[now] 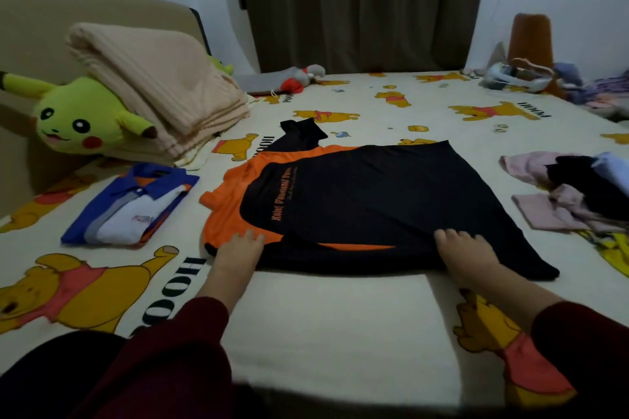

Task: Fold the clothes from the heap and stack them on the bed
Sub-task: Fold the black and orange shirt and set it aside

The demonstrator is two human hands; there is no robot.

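— At six o'clock on the bed (340,333), what are the hands doing?
— Both lie on the near edge of the black and orange shirt (357,201). The left hand (238,250), at about seven o'clock, rests on the orange shoulder part with fingers straight and close together. The right hand (463,250), at about five o'clock, presses the black cloth, fingers flat and slightly spread. Neither one curls around the fabric, as far as I can see.
— And the shirt itself?
— Spread flat at the centre of the sheet, black collar pointing to eleven o'clock, orange lettering across the black back panel, one black corner trailing off toward four o'clock.
— Where are the folded clothes?
— At nine o'clock, a folded stack (132,204) with a blue collared shirt showing on top, well apart from the spread shirt.
— The heap?
— At three o'clock, a loose heap of clothes (575,190) in pink, black and pale blue, near the shirt's right edge but not touching it.
— Anything else?
— At ten o'clock a yellow plush toy (78,119) lies partly under a folded beige blanket (156,85), and a dark curtain (360,3) hangs at twelve
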